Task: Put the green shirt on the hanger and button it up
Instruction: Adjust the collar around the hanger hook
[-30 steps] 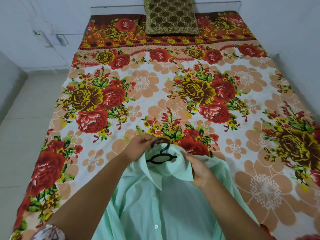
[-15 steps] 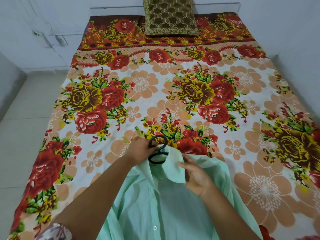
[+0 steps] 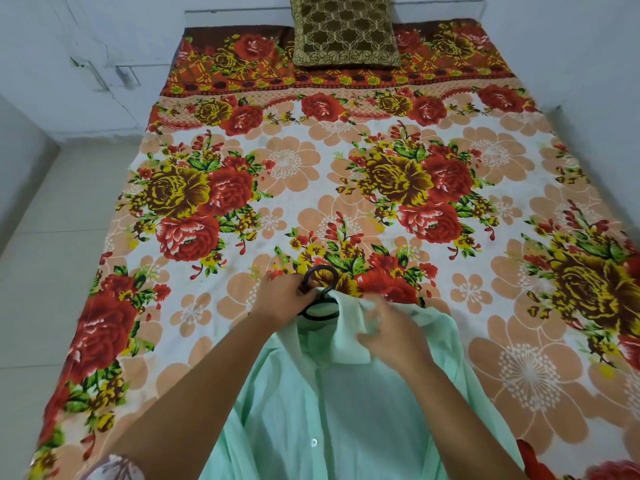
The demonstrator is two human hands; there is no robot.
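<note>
Green shirt point(image 3: 332, 410) lies lower centre on the bed point(image 3: 398, 140), collar farthest. Right hand point(image 3: 391, 336) pinches the collar, blurred; left hand point(image 3: 284, 299) clamps the hanger point(image 3: 320, 289), hook pointing toward the pillow point(image 3: 344, 29).

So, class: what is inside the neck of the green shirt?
A black hanger: its hook and top loop stick out above the collar. The left hand grips the hook. The hanger's arms are covered by the green shirt, so they cannot be seen.
</note>
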